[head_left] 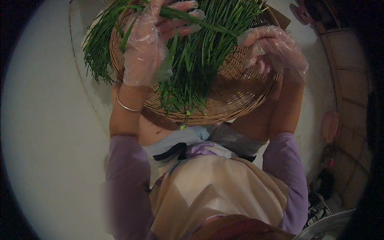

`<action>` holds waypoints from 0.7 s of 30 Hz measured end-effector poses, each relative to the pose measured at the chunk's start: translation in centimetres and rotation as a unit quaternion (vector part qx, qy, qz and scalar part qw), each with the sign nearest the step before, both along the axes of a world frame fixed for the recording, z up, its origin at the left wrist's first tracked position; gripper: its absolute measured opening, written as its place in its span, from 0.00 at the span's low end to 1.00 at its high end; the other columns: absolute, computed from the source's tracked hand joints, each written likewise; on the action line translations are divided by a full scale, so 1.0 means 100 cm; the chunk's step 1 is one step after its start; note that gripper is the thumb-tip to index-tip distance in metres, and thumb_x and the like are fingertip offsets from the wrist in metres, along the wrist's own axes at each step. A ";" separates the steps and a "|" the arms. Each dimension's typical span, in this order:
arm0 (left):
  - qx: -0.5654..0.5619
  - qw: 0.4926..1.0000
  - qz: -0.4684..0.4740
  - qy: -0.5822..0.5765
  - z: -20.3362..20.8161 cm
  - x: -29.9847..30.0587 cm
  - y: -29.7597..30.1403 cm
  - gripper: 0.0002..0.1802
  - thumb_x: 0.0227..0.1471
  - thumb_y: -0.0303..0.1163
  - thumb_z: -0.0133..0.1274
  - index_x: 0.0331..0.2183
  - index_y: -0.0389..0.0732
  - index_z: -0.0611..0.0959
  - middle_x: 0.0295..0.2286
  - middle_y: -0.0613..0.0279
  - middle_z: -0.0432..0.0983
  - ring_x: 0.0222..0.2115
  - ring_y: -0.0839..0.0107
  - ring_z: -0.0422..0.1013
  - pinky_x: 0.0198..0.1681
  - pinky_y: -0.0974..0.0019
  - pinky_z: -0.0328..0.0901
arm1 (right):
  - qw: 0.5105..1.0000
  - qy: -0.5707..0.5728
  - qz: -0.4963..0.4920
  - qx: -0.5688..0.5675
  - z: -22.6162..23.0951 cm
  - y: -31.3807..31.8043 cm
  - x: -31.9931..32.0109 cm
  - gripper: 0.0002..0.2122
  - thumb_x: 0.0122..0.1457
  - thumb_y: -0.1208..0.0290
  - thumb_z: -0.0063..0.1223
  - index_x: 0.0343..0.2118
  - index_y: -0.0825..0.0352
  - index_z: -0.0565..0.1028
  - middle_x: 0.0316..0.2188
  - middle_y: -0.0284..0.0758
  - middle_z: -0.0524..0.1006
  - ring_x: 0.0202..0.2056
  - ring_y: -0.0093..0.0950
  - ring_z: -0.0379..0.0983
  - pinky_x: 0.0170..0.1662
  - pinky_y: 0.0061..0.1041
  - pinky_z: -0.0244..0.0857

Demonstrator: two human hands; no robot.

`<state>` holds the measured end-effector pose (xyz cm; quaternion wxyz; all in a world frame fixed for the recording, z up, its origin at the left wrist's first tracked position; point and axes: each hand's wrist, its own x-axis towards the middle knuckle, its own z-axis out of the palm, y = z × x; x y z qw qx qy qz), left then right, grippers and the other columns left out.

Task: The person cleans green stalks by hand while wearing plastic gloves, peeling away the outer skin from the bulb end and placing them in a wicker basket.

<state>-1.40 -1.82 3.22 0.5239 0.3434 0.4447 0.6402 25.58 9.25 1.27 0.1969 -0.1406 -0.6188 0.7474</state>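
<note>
A round, shallow wicker basket (228, 92) rests over my thighs. It holds a thick heap of long green chives (196, 56), and many blades hang over its left rim. Both my hands wear clear plastic gloves. My left hand (146, 48), above the basket's left side, has a few chive blades (180, 15) lying across its partly curled fingers near the thumb. These blades stretch to the right. At the other side my right hand (276, 50) has its fingers bent together, pinching the thin end of the blades. Its palm is turned away from view.
Pale floor (52, 132) surrounds me. On the right are a brown tiled strip (350, 84) and a pinkish oval object (330, 126). A metal basin's rim (328, 224) shows at the lower right. Flat brown board (280, 18) sticks out behind the basket.
</note>
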 end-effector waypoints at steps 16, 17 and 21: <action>-0.055 0.995 0.057 0.063 0.011 0.008 0.003 0.28 0.64 0.50 0.39 0.56 0.41 0.69 0.45 0.55 0.75 0.41 0.64 0.75 0.43 0.54 0.74 | 0.972 -0.077 -0.188 0.120 0.005 -0.006 -0.024 0.21 0.58 0.60 0.51 0.49 0.70 0.75 0.37 0.28 0.78 0.26 0.14 0.66 0.29 0.11 0.59; -0.055 0.995 0.055 0.062 0.008 0.007 0.005 0.28 0.64 0.50 0.39 0.56 0.41 0.69 0.45 0.55 0.75 0.41 0.64 0.75 0.43 0.54 0.74 | 0.971 -0.078 -0.190 0.121 0.006 -0.006 -0.024 0.21 0.58 0.60 0.51 0.49 0.70 0.75 0.37 0.28 0.78 0.26 0.14 0.66 0.29 0.11 0.59; -0.057 0.994 0.047 0.077 0.007 0.006 0.003 0.30 0.64 0.52 0.39 0.57 0.41 0.68 0.46 0.54 0.75 0.41 0.64 0.75 0.43 0.55 0.74 | 0.981 -0.106 -0.110 0.122 -0.001 -0.009 -0.031 0.22 0.58 0.59 0.52 0.50 0.70 0.74 0.36 0.30 0.80 0.25 0.13 0.65 0.30 0.12 0.60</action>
